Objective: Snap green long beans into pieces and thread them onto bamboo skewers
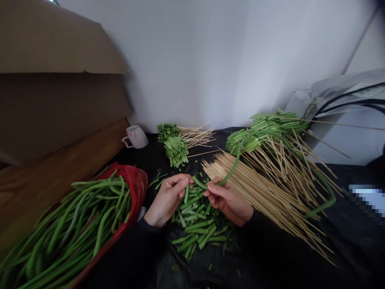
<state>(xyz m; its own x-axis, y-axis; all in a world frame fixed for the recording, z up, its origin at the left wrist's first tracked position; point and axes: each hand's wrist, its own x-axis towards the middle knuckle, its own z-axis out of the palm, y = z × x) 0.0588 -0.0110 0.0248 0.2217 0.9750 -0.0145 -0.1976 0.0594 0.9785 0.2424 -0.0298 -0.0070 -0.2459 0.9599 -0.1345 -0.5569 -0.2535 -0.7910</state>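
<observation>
Above a heap of short cut bean pieces, my two hands are close together. My left hand pinches a short green bean piece between thumb and fingers. A long green bean is gripped near its end by my right hand. Its short end points toward my left fingertips, and the rest arcs up and right over the skewers, then curls down at the far right. Bundles of bamboo skewers lie beside my right hand.
At the left, a red plastic bag holds many long beans. Skewered bean pieces are stacked at the back middle and back right. A mug stands near a cardboard box. Black plastic sheeting covers the work surface; a wall rises behind.
</observation>
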